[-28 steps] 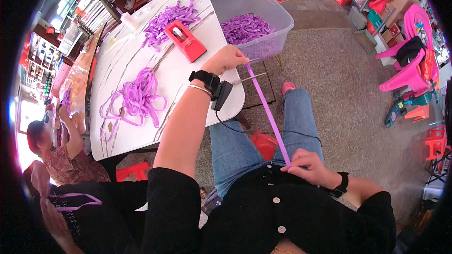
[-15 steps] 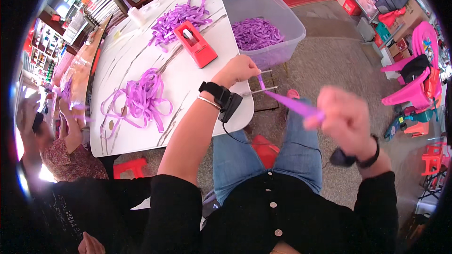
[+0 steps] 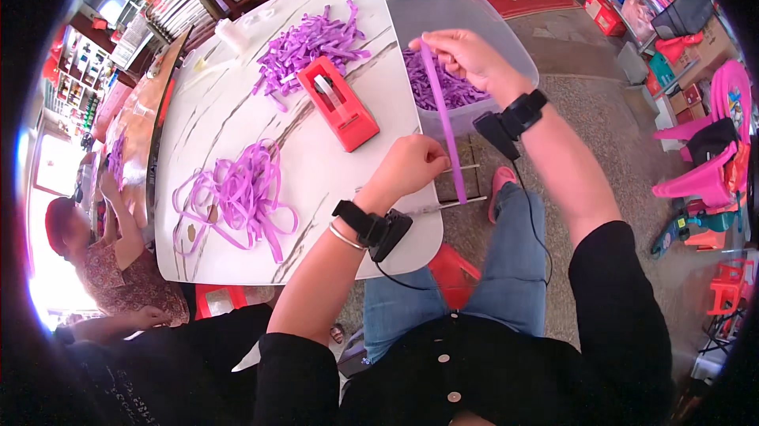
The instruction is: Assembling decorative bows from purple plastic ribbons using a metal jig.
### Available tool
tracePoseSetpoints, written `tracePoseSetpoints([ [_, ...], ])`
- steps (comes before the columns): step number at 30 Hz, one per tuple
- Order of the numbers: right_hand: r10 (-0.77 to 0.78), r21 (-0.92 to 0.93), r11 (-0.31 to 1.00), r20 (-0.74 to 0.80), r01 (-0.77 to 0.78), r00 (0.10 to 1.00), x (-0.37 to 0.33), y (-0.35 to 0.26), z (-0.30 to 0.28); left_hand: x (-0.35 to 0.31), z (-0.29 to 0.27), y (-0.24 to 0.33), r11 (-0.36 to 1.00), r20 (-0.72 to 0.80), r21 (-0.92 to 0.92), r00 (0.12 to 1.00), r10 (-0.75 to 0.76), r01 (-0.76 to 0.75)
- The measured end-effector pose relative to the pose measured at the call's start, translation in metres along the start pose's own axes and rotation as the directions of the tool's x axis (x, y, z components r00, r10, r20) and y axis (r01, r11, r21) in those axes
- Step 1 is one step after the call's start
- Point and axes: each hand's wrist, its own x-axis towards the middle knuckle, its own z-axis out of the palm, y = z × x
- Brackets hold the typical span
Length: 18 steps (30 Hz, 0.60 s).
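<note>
Ribbon (image 3: 443,122) hangs from the right hand (image 3: 468,58), its upper end pinched between thumb and forefinger. It slants down just beside the left hand (image 3: 411,163) and reaches a pair of thin rods (image 3: 477,200), below and to the right of that hand. The left fingers are curled, thumb near forefinger, close by the ribbon; whether they grip it, I cannot tell. Nor can I tell whether the lower end is looped around a rod.

Under and beyond the right hand stands a clear tub (image 3: 515,45) with purple strips (image 3: 465,96) in it. The left hand is at the edge of the table (image 3: 207,114). Farther up from that hand lies a red dispenser (image 3: 352,119), and past it a pile (image 3: 304,50) of short purple pieces. Left of the left hand is a loose purple tangle (image 3: 241,197). Well left of both hands is a co-worker (image 3: 130,280).
</note>
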Motion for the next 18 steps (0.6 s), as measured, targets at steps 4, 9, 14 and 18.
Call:
tracePoseSetpoints([
  [4, 0.119, 0.095, 0.989, -0.022, -0.116, 0.993, 0.012, 0.059, -0.017, 0.001, 0.000, 0.002, 0.995, -0.057, -0.083, 0.996, -0.064, 0.059],
  [9, 0.283, 0.057, 0.959, -0.192, -0.277, 0.940, -0.005, 0.125, -0.021, 0.002, 0.003, 0.004, 0.990, -0.048, -0.132, 0.997, -0.052, 0.045],
  [14, -0.194, -0.298, 0.929, 0.113, 0.219, 0.975, -0.069, 0.233, -0.031, 0.010, 0.008, 0.011, 0.995, 0.022, -0.101, 1.000, 0.005, -0.003],
  [18, 0.356, -0.079, 0.934, 0.095, -0.350, 0.930, -0.168, 0.197, 0.020, 0.003, 0.001, 0.005, 0.996, 0.084, -0.050, 0.994, -0.073, 0.077],
])
